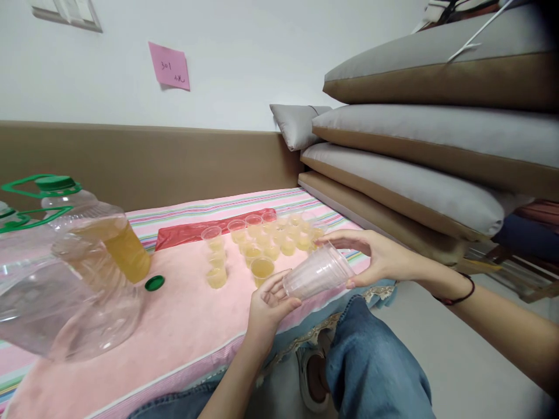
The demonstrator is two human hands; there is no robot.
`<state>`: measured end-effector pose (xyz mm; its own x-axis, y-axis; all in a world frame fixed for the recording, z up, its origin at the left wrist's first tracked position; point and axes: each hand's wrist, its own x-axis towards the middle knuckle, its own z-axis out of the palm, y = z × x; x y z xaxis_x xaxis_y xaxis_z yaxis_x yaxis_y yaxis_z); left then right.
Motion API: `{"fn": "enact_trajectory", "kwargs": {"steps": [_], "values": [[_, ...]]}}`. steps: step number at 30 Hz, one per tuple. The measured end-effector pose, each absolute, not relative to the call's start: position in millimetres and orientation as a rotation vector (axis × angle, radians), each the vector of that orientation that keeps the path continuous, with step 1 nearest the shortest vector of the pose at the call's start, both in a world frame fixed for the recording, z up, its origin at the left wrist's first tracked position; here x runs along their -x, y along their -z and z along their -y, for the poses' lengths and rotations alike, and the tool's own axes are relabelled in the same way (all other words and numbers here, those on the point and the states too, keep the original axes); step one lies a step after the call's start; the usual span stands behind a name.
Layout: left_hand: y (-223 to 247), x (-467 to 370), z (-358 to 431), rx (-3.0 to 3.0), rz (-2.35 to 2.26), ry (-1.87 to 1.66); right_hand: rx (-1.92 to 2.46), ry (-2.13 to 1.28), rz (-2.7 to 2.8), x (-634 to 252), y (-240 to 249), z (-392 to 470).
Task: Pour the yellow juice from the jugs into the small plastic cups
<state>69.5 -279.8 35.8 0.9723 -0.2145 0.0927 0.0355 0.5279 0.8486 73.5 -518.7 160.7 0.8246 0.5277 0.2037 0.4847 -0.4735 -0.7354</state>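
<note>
Between my two hands, above the front edge of the pink cloth, a stack of clear plastic cups (318, 273) lies tilted on its side. My left hand (271, 299) has its fingers and thumb around the base end. At the rim end, my right hand (371, 256) grips with thumb below and fingers above. Just beyond the stack stand several plastic cups of yellow liquid, the nearest cup (262, 269) close to my left fingertips. A shorter row of filled cups (216, 274) stands to the left of that group.
At left stand a large plastic bottle (131, 250) with yellow liquid and a clear jug (105, 326). A green cap (154, 283) lies on the pink cloth (183, 331). A red plastic strip (192, 231) lies behind the cups. Stacked grey-brown cushions (414, 174) rise at right.
</note>
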Motion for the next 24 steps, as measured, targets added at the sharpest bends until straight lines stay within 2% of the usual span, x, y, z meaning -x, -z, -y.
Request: {"fn": "enact_trajectory", "kwargs": {"steps": [7,14,21,24], "values": [[-30,-70,285,-1.050,0.157,0.221,2.186,-0.143,0.679,-73,-151,535],[-20,-74,304,-1.048,0.173,0.311,2.272,-0.043,0.596,-84,-154,580],[-2,-85,316,-1.315,0.135,0.282,2.660,0.218,0.284,-187,-169,679],[10,-87,319,-1.417,0.129,0.265,2.839,0.125,0.214,-239,-156,697]]}}
